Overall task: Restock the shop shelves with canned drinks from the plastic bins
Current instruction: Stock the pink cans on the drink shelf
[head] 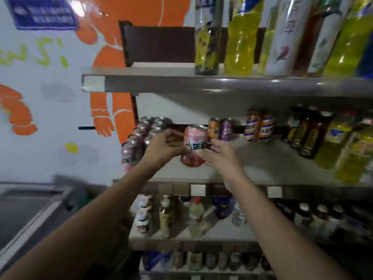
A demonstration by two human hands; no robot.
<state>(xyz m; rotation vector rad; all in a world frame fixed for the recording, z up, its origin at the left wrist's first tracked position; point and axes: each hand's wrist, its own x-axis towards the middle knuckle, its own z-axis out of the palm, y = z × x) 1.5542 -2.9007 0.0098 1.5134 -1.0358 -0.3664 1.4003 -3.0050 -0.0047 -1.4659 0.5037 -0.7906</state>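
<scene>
A pink canned drink (194, 145) is held upright between both hands just above the middle shelf (262, 164). My left hand (161, 147) grips its left side with curled fingers. My right hand (221, 156) holds its right side and lower edge. To the left, a block of several matching pink cans (141, 138) stands in rows at the shelf's left end. An orange can (214, 128) and a purple can (227, 129) stand behind the held can.
Bottles (323, 142) of yellow and dark drinks fill the middle shelf's right part. The upper shelf (201, 85) carries tall bottles (240, 37). Lower shelves hold more bottles (195, 217). A grey cabinet (26, 211) stands at lower left, against a painted wall (50, 87).
</scene>
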